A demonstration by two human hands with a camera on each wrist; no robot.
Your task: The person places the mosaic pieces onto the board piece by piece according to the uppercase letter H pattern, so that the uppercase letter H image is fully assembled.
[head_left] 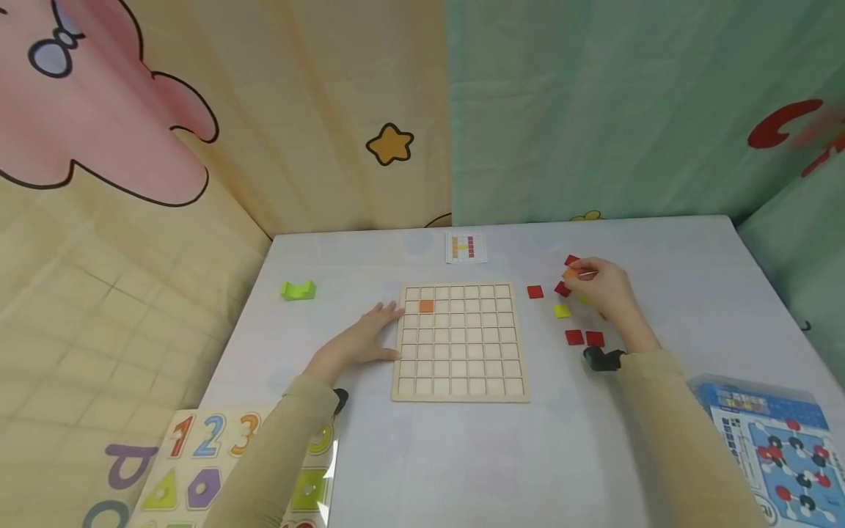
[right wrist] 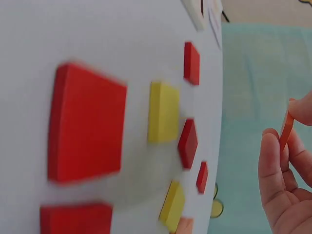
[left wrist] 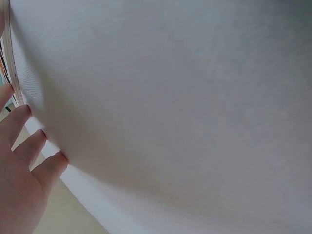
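An orange square tile (right wrist: 286,130) is pinched between the thumb and fingers of my right hand (head_left: 604,287), raised above scattered tiles on the right of the table. Below it lie red tiles (right wrist: 87,124) and yellow tiles (right wrist: 164,112), with another orange piece partly cut off at the right wrist view's lower edge. My left hand (head_left: 361,337) rests with spread fingers at the left edge of a wooden grid board (head_left: 461,396). One orange tile (head_left: 427,306) sits in a cell near the board's upper left.
Behind the board lies a small pattern card (head_left: 466,248). A green curved block (head_left: 298,290) stands at the left. A number-and-shape puzzle (head_left: 178,469) occupies the front left, partly under my sleeve. A blue box (head_left: 772,447) lies at the front right.
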